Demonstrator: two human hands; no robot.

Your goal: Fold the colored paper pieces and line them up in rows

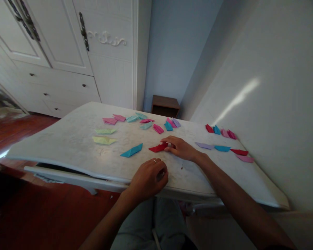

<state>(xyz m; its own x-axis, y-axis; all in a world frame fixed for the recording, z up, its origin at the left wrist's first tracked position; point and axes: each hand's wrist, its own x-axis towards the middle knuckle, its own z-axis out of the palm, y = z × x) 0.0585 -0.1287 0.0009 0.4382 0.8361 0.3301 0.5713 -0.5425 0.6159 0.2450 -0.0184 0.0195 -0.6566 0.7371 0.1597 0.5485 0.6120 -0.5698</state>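
A folded red paper boat (157, 148) lies near the middle of the white table (67, 139). The thumb and fingers of my right hand (181, 147) pinch its right end. My left hand (150, 177), with a ring on one finger, is loosely curled over the front edge, and nothing shows in it. Left of the red boat lies a blue paper boat (131, 150). Two yellow paper boats, one of them the nearer yellow boat (104, 140), are farther left. To the right, a lilac paper boat (204, 146) and another blue boat (222, 148) lie in a row.
Several folded pink and mint papers, such as a pink one (110, 121), lie along the back. More folded pieces, including a red one (209, 128), stand near the right wall (263, 104). Behind are a white wardrobe (112, 69) and a brown cabinet (165, 101).
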